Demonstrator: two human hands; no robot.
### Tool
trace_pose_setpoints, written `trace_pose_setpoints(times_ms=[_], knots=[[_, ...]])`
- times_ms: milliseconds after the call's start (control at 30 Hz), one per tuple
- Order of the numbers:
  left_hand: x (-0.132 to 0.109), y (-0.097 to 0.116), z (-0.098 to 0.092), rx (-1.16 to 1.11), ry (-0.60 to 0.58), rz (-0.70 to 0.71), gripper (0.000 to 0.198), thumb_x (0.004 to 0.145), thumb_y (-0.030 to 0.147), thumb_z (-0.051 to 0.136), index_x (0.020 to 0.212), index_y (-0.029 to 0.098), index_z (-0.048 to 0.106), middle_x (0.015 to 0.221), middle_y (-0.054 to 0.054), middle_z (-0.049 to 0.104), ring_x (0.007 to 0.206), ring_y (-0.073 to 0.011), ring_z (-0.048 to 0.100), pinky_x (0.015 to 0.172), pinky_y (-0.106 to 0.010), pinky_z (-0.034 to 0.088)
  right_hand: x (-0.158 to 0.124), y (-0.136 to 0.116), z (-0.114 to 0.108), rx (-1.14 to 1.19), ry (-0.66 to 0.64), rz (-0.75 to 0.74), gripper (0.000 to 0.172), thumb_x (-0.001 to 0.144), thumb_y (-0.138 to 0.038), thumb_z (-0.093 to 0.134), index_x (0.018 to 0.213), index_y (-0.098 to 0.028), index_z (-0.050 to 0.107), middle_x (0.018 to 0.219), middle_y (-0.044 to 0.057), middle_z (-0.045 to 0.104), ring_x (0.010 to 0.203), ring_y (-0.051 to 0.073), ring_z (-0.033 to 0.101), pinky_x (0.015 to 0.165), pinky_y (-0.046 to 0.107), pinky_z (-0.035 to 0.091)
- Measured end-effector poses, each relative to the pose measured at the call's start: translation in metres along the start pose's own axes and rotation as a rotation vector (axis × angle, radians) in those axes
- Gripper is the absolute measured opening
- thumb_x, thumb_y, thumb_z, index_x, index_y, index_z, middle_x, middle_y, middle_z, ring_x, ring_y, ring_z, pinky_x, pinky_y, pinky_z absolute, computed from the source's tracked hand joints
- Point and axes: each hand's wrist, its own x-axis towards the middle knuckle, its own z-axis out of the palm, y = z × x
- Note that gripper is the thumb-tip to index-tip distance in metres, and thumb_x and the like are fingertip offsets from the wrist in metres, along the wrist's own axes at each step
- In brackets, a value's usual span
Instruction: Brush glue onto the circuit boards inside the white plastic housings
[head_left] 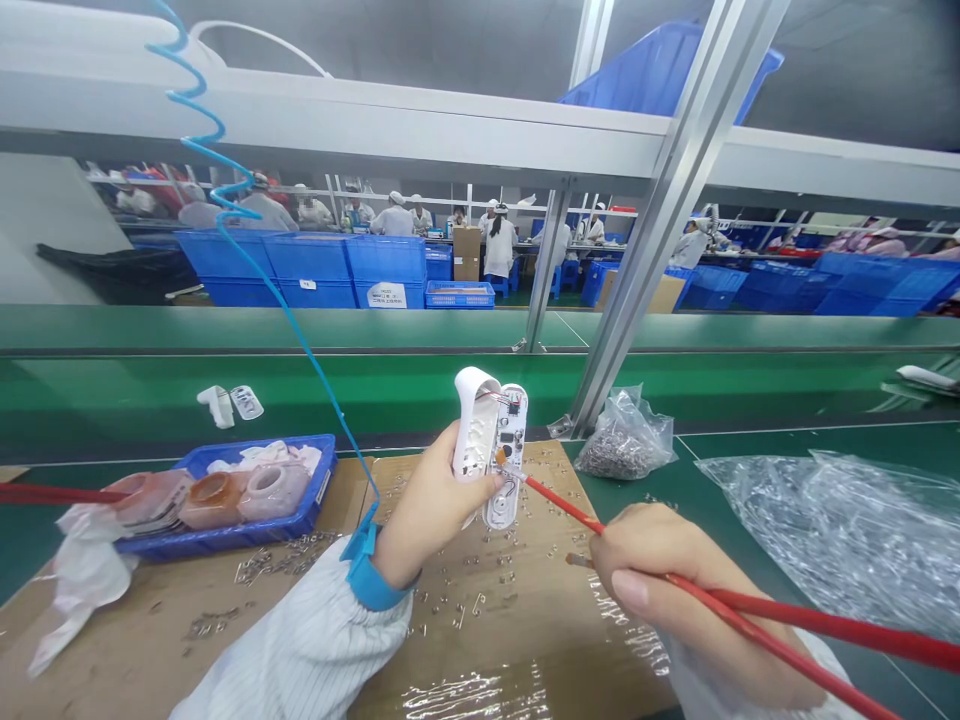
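The left hand (427, 505) closes around an opened white plastic housing (470, 430) holding a circuit board (511, 420). The right hand (675, 585) grips two red-handled tools (559, 505), one tip at the housing. Under both hands lies a cardboard sheet (517, 640) strewn with small metal clips (262, 565); a blue tray (225, 545) sits left of the left hand, a plastic bag (626, 440) beyond the right.

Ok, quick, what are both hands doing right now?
Left hand: closed, holding a white plastic housing.
Right hand: closed, holding two red-handled tools.
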Motion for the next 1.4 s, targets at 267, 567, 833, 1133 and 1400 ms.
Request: trace_pose_setpoints(times_ms=[267,567,833,1133,1400], knots=[[0.003,0.003,0.000,-0.029,-0.009,-0.059,0.048,0.066,0.019,0.073,0.111,0.017,0.056,0.105,-0.008,0.070,0.095,-0.0256,0.065,0.081,-0.039,0.051,-0.004,0.000,-0.005,0.229,0.054,0.011,0.036,0.094,-0.036,0.037,0.063,-0.018,0.040,0.054,-0.001,0.039,0.054,0.011,0.038,0.057,0.028,0.029],[0.005,0.002,0.001,-0.149,-0.053,-0.078,0.044,0.067,0.013,0.071,0.109,0.017,0.055,0.107,-0.007,0.069,0.096,-0.0229,0.065,0.080,-0.035,0.051,-0.005,0.001,-0.005,0.162,0.058,0.019,0.032,0.094,-0.032,0.037,0.066,-0.017,0.045,0.056,-0.001,0.042,0.055,0.011,0.038,0.057,0.029,0.028],[0.005,0.001,0.001,-0.039,-0.035,-0.044,0.047,0.068,0.016,0.070,0.112,0.017,0.054,0.110,-0.008,0.067,0.099,-0.0249,0.064,0.085,-0.039,0.049,0.006,0.003,0.005,0.093,-0.007,0.073,0.038,0.095,-0.035,0.037,0.061,-0.017,0.039,0.052,-0.003,0.035,0.052,0.009,0.034,0.053,0.026,0.025],[0.005,-0.004,0.005,0.102,0.004,-0.035,0.050,0.071,0.018,0.068,0.118,0.016,0.051,0.116,-0.011,0.064,0.105,-0.0270,0.061,0.091,-0.043,0.046,0.008,0.011,0.009,0.129,-0.074,0.121,0.042,0.095,-0.040,0.040,0.060,-0.017,0.036,0.055,-0.003,0.035,0.053,0.009,0.032,0.054,0.026,0.023],[0.009,-0.008,0.005,0.032,-0.010,-0.022,0.061,0.068,0.017,0.071,0.123,0.015,0.046,0.119,-0.012,0.062,0.107,-0.0273,0.060,0.093,-0.042,0.045,0.015,0.015,0.005,0.331,-0.086,0.118,0.042,0.093,-0.039,0.044,0.058,-0.017,0.033,0.052,-0.004,0.028,0.050,0.007,0.028,0.050,0.025,0.021]])
